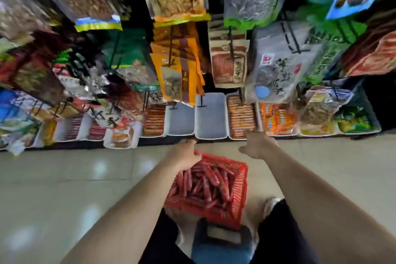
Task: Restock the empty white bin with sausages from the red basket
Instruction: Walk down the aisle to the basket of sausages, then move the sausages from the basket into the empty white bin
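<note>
A red plastic basket sits on the tiled floor in front of me, filled with several red-wrapped sausages. My left hand rests on the basket's far left rim, fingers curled over the edge and onto the sausages. Whether it grips a sausage is hidden. My right hand hovers open above the floor, just before the bottom shelf, holding nothing. An empty white bin stands on the bottom shelf straight ahead. A second empty white bin is beside it on the left.
Other white bins along the bottom shelf hold orange packaged sausages and snacks. Hanging snack bags overhang the bins from above. My knees and a blue stool are below the basket. Beige floor tiles spread left and right.
</note>
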Action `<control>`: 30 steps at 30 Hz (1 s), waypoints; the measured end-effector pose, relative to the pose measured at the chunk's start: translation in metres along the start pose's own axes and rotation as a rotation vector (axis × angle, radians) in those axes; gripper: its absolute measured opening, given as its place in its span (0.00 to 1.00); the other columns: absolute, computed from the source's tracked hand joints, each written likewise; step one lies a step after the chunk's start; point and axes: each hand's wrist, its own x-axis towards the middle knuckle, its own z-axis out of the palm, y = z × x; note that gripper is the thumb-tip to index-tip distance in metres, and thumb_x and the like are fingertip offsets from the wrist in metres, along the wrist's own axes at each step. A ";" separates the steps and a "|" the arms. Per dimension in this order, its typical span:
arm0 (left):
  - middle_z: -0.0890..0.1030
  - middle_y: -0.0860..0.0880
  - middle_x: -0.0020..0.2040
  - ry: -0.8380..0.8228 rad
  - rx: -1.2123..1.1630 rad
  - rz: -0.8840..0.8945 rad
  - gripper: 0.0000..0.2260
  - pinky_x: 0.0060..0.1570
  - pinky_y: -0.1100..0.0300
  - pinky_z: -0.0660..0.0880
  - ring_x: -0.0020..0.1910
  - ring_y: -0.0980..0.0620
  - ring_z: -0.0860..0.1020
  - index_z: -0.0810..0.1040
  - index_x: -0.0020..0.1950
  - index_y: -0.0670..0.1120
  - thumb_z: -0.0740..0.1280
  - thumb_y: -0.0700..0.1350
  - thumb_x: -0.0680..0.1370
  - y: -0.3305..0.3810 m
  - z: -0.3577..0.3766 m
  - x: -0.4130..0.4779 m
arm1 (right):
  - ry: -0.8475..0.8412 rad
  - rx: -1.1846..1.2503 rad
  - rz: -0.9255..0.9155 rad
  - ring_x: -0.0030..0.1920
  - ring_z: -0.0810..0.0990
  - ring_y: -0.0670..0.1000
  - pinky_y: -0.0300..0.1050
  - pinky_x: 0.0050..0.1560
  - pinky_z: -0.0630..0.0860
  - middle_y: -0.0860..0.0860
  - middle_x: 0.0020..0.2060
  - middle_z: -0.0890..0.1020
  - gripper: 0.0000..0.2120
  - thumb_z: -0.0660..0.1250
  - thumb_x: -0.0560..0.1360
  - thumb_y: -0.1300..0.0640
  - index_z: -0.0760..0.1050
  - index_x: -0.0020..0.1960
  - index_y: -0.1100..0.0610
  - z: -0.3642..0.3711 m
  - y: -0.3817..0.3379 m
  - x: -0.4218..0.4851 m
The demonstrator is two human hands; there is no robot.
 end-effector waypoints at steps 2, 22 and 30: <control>0.71 0.43 0.70 -0.002 0.044 0.005 0.27 0.65 0.50 0.71 0.68 0.41 0.72 0.68 0.74 0.47 0.64 0.57 0.77 -0.032 0.042 0.045 | -0.006 0.009 0.000 0.70 0.70 0.62 0.56 0.65 0.72 0.57 0.71 0.70 0.34 0.68 0.73 0.41 0.64 0.74 0.53 0.049 -0.009 0.050; 0.73 0.44 0.68 0.071 -0.108 0.009 0.23 0.61 0.51 0.71 0.65 0.42 0.74 0.71 0.68 0.48 0.65 0.57 0.77 -0.167 0.290 0.152 | -0.028 0.019 -0.038 0.60 0.80 0.60 0.55 0.59 0.77 0.57 0.61 0.79 0.35 0.61 0.64 0.33 0.72 0.67 0.49 0.357 -0.007 0.178; 0.73 0.46 0.72 -0.009 -0.310 -0.110 0.30 0.69 0.48 0.67 0.69 0.43 0.73 0.66 0.75 0.50 0.64 0.62 0.76 -0.148 0.375 0.231 | -0.153 0.138 -0.006 0.71 0.68 0.66 0.56 0.68 0.68 0.65 0.77 0.58 0.45 0.63 0.77 0.44 0.37 0.81 0.56 0.449 0.019 0.234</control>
